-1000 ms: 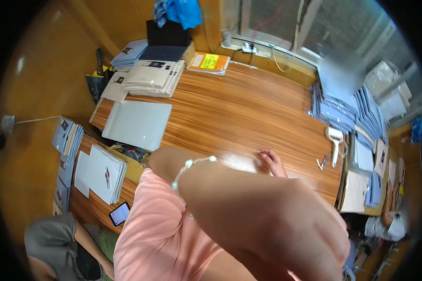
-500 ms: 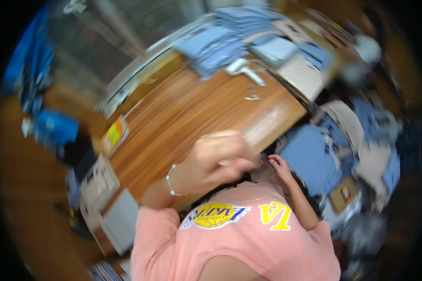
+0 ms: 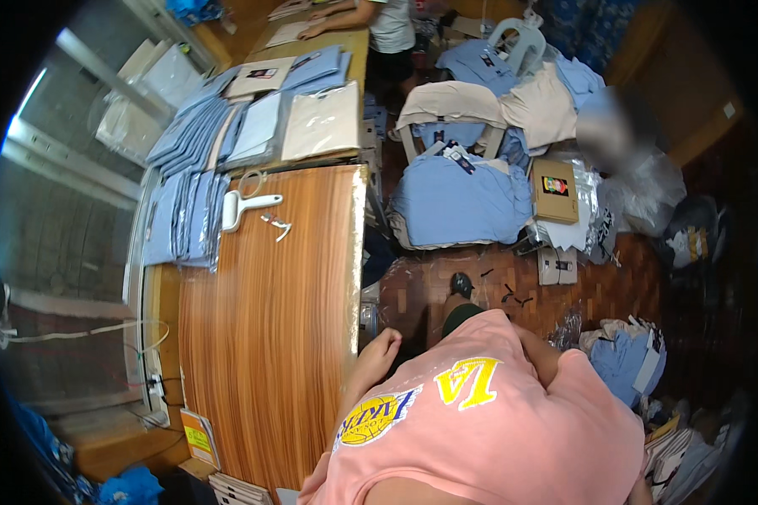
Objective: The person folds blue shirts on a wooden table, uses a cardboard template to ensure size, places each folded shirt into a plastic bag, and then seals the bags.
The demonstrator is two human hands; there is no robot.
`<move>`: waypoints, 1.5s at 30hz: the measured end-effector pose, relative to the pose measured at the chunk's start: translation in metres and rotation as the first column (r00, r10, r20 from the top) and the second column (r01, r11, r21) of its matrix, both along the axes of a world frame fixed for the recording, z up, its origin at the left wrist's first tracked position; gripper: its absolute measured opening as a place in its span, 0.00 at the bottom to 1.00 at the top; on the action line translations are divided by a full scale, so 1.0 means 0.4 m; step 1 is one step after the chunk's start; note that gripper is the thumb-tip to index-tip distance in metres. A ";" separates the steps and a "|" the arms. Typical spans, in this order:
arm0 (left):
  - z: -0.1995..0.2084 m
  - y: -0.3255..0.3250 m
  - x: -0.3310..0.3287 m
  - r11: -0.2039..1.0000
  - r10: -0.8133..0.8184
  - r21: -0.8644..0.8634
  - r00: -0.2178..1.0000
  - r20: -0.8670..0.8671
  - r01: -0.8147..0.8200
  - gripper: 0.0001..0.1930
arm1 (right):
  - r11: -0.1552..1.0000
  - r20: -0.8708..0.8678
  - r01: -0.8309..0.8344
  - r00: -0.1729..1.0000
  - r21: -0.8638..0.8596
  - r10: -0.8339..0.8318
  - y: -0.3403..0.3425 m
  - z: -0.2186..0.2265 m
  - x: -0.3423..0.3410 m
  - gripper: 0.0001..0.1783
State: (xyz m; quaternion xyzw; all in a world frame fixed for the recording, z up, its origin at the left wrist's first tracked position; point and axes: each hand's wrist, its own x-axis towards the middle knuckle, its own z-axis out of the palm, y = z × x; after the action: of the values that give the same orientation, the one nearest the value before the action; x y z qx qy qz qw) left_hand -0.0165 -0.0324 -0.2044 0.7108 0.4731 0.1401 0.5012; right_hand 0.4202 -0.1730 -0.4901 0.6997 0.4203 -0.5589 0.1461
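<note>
Pink fabric of the wearer's shirt [image 3: 488, 429] fills the lower centre of the frame. Left hand [image 3: 382, 353]: centre of the frame, fingers loosely curled inward; whether anything lies inside the curl cannot be told. Right hand: outside the visible area; its state cannot be told.

Nearest item to the left hand is the table [image 3: 269, 337], left of centre. Its right edge runs just beside the hand; the forearm overlaps this edge in view, and contact cannot be confirmed. A lint roller [image 3: 232, 210] lies on the tabletop, upper left of the hand and well apart from it. A small tool [image 3: 278, 225], too small to identify, lies just beside the roller handle.

Surface data: the tabletop is flat, with brown streaked wood grain and a pale, worn right edge. The lint roller is white, with a cylindrical head and a straight handle. Folded blue garments [image 3: 189, 210] in glossy clear wrapping are stacked at the table's far end. Draped blue cloth [image 3: 463, 202], soft and creased, occupies the upper centre right, beside a flat brown cardboard box [image 3: 554, 194].
</note>
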 end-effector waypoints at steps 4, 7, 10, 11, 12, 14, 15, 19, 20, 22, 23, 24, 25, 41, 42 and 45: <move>-0.243 0.163 0.118 0.969 -0.078 -0.229 0.993 0.092 0.097 0.13 | 0.965 -0.141 0.261 0.955 -0.024 -0.262 0.176 -0.037 0.046 0.24; -0.554 0.185 0.109 0.904 -0.098 -0.422 0.995 -0.033 0.075 0.25 | 0.911 -0.263 0.404 0.873 -0.082 -0.410 0.357 -0.077 0.099 0.25; -0.678 0.134 0.107 0.757 -0.540 -0.598 0.767 -0.346 0.262 0.31 | 0.953 -0.257 0.182 0.959 0.243 -0.118 0.552 -0.063 0.143 0.24; -0.679 0.126 0.126 0.728 -0.535 -0.655 0.765 -0.359 0.201 0.31 | 0.912 -0.314 0.263 0.936 0.313 -0.162 0.609 -0.076 0.179 0.23; -0.673 0.123 0.146 0.708 -0.519 -0.692 0.767 -0.376 0.140 0.32 | 0.863 -0.374 0.342 0.906 0.372 -0.198 0.662 -0.108 0.212 0.21; -0.672 0.102 0.185 0.699 -0.437 -0.715 0.777 -0.453 -0.024 0.32 | 0.897 -0.224 0.168 0.971 0.409 -0.080 0.842 -0.031 0.263 0.18; -0.659 0.100 0.216 0.693 -0.412 -0.716 0.771 -0.486 -0.081 0.32 | 0.894 -0.243 0.251 0.956 0.370 -0.167 0.904 -0.037 0.308 0.16; -0.578 0.084 0.316 0.707 -0.353 -0.661 0.685 -0.638 -0.251 0.33 | 0.822 -0.162 0.333 0.943 0.462 -0.291 1.102 -0.204 0.489 0.14; -0.558 0.058 0.338 0.731 -0.340 -0.628 0.654 -0.675 -0.269 0.31 | 0.789 -0.178 0.394 0.919 0.471 -0.353 1.156 -0.220 0.523 0.15; -0.530 0.066 0.367 0.784 -0.351 -0.577 0.606 -0.714 -0.226 0.27 | 0.739 0.190 0.112 0.931 0.664 -0.313 1.182 -0.433 0.661 0.16; -0.539 0.032 0.349 0.798 -0.422 -0.575 0.514 -0.747 -0.180 0.24 | 0.831 0.330 0.229 0.839 0.507 -0.432 1.246 -0.354 0.586 0.17; -0.543 -0.025 0.348 0.810 -0.284 -0.503 0.549 -0.786 -0.300 0.20 | 0.887 0.495 0.336 0.739 0.317 -0.457 1.312 -0.216 0.531 0.18; -0.532 -0.022 0.360 0.801 -0.262 -0.521 0.610 -0.748 -0.295 0.19 | 0.905 0.495 0.325 0.760 0.275 -0.422 1.333 -0.197 0.538 0.19; -0.406 0.430 0.633 0.808 0.369 -0.208 0.748 -0.552 -0.552 0.20 | 0.902 0.074 0.094 0.988 0.421 -0.137 1.154 -0.183 0.537 0.26; -0.386 0.460 0.638 0.786 0.429 -0.259 0.797 -0.425 -0.561 0.22 | 0.904 -0.024 0.094 0.995 0.416 -0.092 1.126 -0.150 0.523 0.25; -0.449 0.484 0.580 0.859 0.443 -0.090 0.821 -0.361 -0.503 0.26 | 0.880 -0.299 0.139 0.954 0.455 0.003 1.084 0.004 0.455 0.22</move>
State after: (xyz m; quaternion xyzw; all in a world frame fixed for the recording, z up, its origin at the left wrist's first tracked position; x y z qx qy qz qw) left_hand 0.2156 0.1611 -0.3842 0.5349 0.7225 0.0965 0.4273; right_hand 0.6022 0.2607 -0.4885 0.6387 0.5351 -0.5416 -0.1114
